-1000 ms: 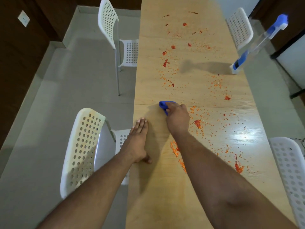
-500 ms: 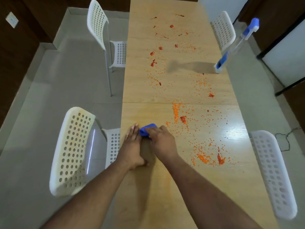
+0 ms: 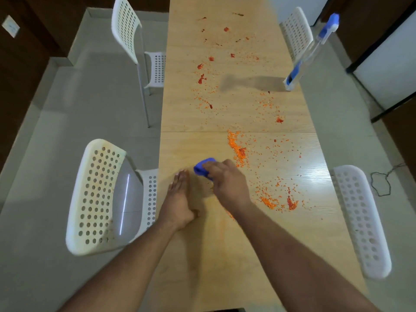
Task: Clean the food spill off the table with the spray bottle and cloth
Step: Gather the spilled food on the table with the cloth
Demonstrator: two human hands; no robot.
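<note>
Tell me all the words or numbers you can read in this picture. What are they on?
None can be read.
Spray bottle: its blue label near the base is too blurred to read.
Wall plate at the far left: no writing shows.
Cloth, table and chairs: no text shows.

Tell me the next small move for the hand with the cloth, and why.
Probably reach the right hand and blue cloth out to the orange crumb pile and sweep it toward the left hand, set on edge near the table edge.
</note>
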